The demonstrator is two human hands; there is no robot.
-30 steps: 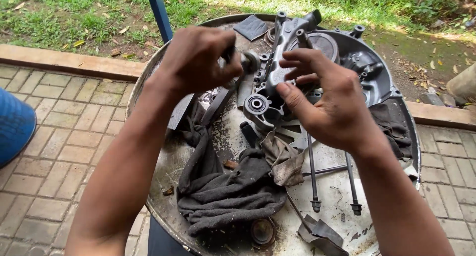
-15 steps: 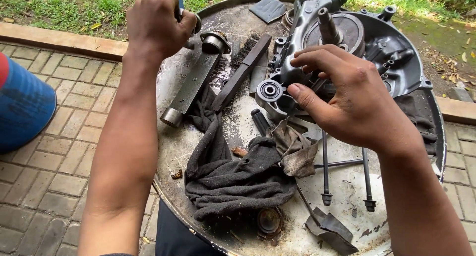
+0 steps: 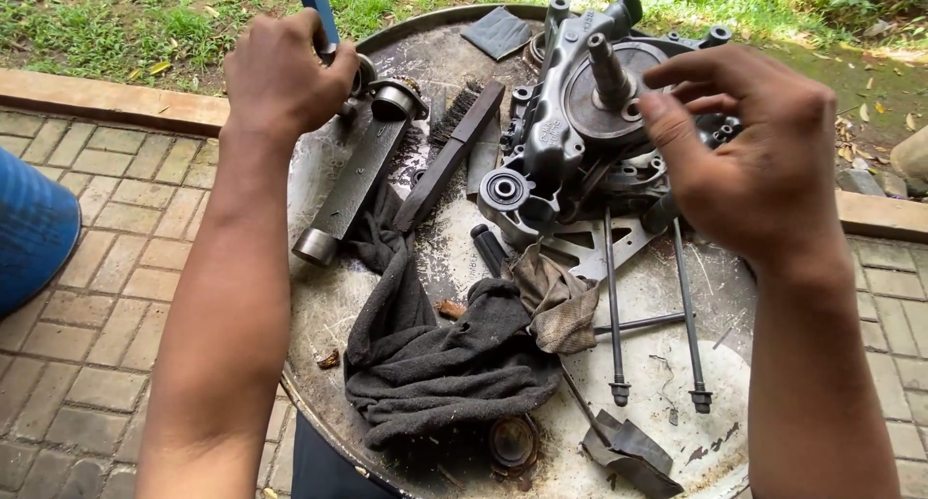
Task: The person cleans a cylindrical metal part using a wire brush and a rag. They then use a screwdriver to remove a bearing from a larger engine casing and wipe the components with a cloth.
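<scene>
Your left hand (image 3: 280, 73) clenches a blue-handled tool (image 3: 317, 6) at the drum top's (image 3: 677, 402) far-left edge; right hand (image 3: 754, 161), fingers spread and released, hovers just right of the engine casing's (image 3: 570, 141) upright shaft (image 3: 607, 72).

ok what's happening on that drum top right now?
A person works on engine parts laid on a round metal drum top. The left hand grips a blue-handled tool at the far edge. The right hand hovers open over the grey engine casing. A dark rag and long bolts lie nearby.
</scene>
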